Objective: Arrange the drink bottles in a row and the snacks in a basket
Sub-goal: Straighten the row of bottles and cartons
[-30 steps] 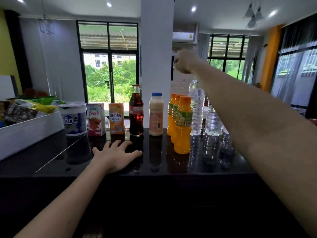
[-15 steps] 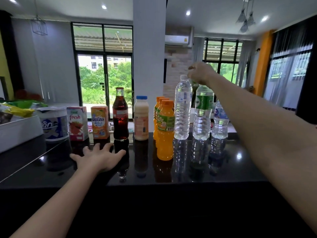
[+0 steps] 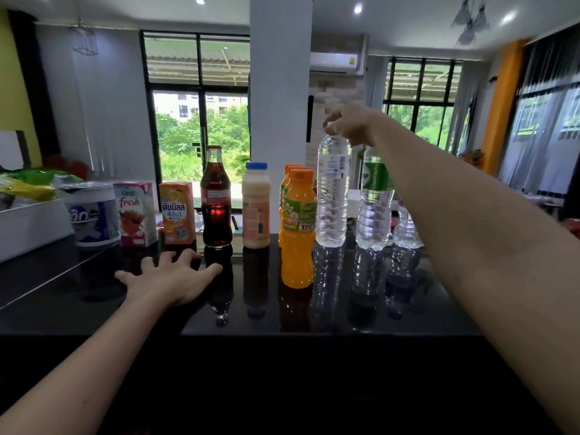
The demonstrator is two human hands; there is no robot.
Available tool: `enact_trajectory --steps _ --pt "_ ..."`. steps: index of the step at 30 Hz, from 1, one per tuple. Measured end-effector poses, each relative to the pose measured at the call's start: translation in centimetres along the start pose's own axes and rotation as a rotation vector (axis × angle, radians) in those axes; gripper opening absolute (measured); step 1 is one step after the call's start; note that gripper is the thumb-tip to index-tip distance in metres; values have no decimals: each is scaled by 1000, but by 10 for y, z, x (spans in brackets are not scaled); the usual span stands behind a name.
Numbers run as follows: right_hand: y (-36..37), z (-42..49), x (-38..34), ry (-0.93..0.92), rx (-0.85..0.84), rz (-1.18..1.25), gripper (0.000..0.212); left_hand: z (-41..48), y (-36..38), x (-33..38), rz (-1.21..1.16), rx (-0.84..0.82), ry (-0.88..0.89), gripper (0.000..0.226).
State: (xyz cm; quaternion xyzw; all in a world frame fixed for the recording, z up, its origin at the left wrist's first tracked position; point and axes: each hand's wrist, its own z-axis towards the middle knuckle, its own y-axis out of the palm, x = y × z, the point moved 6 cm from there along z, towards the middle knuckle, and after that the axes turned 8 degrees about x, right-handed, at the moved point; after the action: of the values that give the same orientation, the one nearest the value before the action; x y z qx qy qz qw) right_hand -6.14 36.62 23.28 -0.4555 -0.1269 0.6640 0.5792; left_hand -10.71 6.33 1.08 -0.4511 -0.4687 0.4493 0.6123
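Along the far side of the table (image 3: 345, 312): drinks stand upright in a left-to-right row, long axes vertical, caps up.
Row order from left: pink carton (image 3: 135, 213), orange carton (image 3: 177, 211), cola bottle (image 3: 216, 199), milky bottle (image 3: 256, 205), orange bottles (image 3: 298, 227), clear water bottle (image 3: 332, 189), green-label water bottle (image 3: 375, 199), small water bottle (image 3: 406, 227).
Orange bottles: three, one behind another; front one stands nearer the camera than the row.
Right hand (image 3: 351, 125): fingers curled round the top of the clear water bottle; the bottle is upright, base on the table, just beside the orange bottles.
Left hand (image 3: 171, 277): flat on the table, fingers spread, holding nothing; fingertips near the cola bottle's base.
Far left: white basket (image 3: 31, 227) holding snack bags (image 3: 28, 186); a tub (image 3: 92, 211) stands between it and the pink carton.
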Motion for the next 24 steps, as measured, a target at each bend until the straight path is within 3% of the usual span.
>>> enact_trajectory --steps 10,13,16,24 --pt "12 3 4 -19 -5 -96 41 -1 -1 1 -9 -9 -1 75" --pt "11 2 8 5 156 -143 54 -2 -2 2 -9 -1 0 74" --pt "4 5 9 21 313 -31 41 -2 -1 1 -9 -4 0 73" --pt "-1 6 2 8 102 11 32 1 1 0 9 -14 -8 76"
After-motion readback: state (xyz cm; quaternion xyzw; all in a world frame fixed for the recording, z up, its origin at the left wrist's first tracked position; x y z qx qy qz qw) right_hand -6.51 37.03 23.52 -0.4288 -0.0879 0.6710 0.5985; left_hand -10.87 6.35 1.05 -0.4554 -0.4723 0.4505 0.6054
